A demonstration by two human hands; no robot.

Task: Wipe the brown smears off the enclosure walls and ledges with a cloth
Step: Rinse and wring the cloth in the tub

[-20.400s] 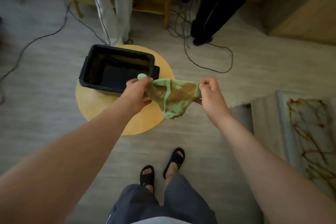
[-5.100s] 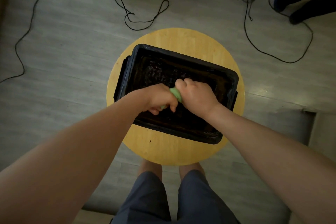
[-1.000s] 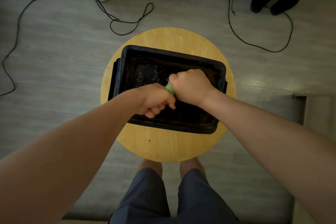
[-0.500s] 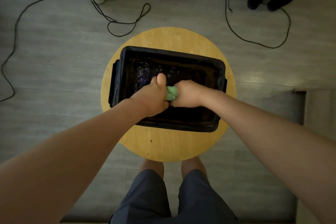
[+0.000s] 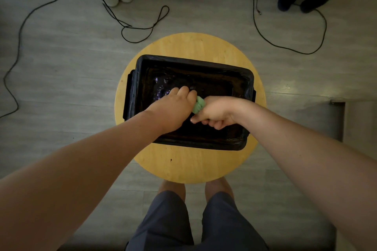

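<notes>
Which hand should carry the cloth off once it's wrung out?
Probably the right hand: both it and the left hand grip the green cloth above the black tub, but the pale ledge at the view's right edge lies on its side.

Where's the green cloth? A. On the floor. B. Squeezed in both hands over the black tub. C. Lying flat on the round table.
B: the cloth is bunched between the left hand and the right hand, both gripping it above the tub.
</notes>
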